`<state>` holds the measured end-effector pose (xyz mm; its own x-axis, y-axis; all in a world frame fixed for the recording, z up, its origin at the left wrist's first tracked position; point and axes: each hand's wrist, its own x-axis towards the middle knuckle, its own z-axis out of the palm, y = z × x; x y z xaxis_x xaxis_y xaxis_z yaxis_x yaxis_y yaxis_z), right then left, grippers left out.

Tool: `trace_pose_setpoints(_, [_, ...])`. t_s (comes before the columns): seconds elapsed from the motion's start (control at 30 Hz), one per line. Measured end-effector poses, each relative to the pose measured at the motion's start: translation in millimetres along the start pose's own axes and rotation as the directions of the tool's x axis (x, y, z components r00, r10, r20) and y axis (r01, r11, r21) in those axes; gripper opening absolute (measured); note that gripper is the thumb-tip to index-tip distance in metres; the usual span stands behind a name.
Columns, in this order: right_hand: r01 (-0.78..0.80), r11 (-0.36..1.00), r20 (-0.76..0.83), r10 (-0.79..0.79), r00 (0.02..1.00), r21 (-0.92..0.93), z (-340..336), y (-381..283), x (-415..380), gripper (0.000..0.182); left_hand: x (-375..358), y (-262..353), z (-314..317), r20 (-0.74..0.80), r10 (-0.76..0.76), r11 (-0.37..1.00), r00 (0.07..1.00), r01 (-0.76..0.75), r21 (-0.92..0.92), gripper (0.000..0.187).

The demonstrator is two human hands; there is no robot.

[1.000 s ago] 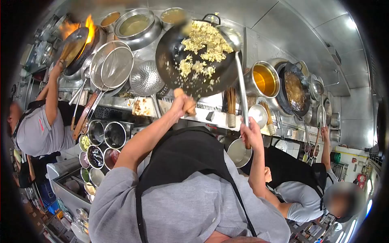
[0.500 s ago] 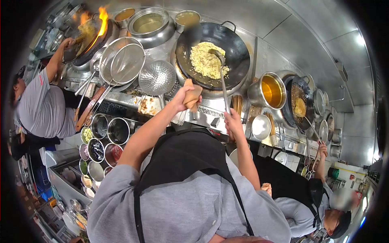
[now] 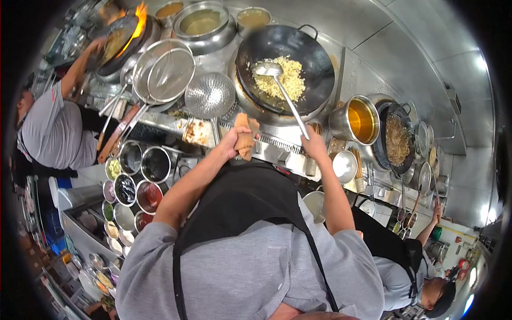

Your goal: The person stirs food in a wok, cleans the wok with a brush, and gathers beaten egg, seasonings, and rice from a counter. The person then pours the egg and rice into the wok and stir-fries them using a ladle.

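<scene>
Left hand (image 3: 234, 140) grips bunched cloth (image 3: 246, 144); loose hold could let it slip. Right hand (image 3: 314, 143), fingers closed round ladle (image 3: 289, 102); hard sweep could fling rice (image 3: 292, 77), heaped by ladle's bowl in black wok (image 3: 320, 61), over rim.

Wok (image 3: 320, 61) lowered, food (image 3: 292, 77) gathered, ladle (image 3: 289, 102) shifted

the stovetop (image 3: 358, 80) holds a wok (image 3: 319, 66) and steel pots (image 3: 338, 124).

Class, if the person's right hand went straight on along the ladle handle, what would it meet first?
Probably the near side of the wok, though depth is unclear: the right hand might clear it.
</scene>
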<state>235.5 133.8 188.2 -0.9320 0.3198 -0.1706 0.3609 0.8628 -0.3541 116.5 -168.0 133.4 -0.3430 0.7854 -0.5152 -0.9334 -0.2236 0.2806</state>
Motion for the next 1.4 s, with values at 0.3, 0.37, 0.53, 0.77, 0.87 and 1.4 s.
trace_pose_setpoints(0.3, [-0.389,0.865,0.408,0.246,0.879,0.317,-147.2,-81.4,-110.7,0.045,-33.5,-2.1,-5.2,-0.172,0.024,0.999,0.985,-0.017,0.040,0.041])
trace_pose_setpoints(0.37, [-0.496,0.768,0.516,0.255,0.818,0.406,-144.5,-75.1,-123.7,0.044,-27.3,1.3,-2.8,-0.170,0.052,0.998,0.984,-0.043,0.055,0.040])
trace_pose_setpoints(0.53, [-0.083,0.965,0.077,0.066,0.995,0.250,-32.8,-27.5,-70.8,0.043,31.6,12.7,35.7,-0.205,0.117,0.993,0.972,-0.114,0.027,0.037])
trace_pose_setpoints(0.77, [-0.212,0.973,0.308,0.174,0.935,0.094,-190.6,-75.2,-117.3,0.048,128.4,30.3,58.4,-0.330,-0.018,1.000,0.944,0.015,-0.011,0.030])
trace_pose_setpoints(0.87, [-0.110,0.991,0.290,0.129,0.948,-0.082,-176.2,-52.3,-126.9,0.048,181.2,12.7,55.7,-0.562,0.058,0.984,0.825,-0.142,-0.107,0.013])
trace_pose_setpoints(1.4, [-0.103,0.993,-0.097,0.108,0.989,0.051,-89.9,-53.3,-111.4,0.041,76.0,-60.4,-43.8,-0.291,0.062,0.990,0.955,-0.022,0.138,0.010])
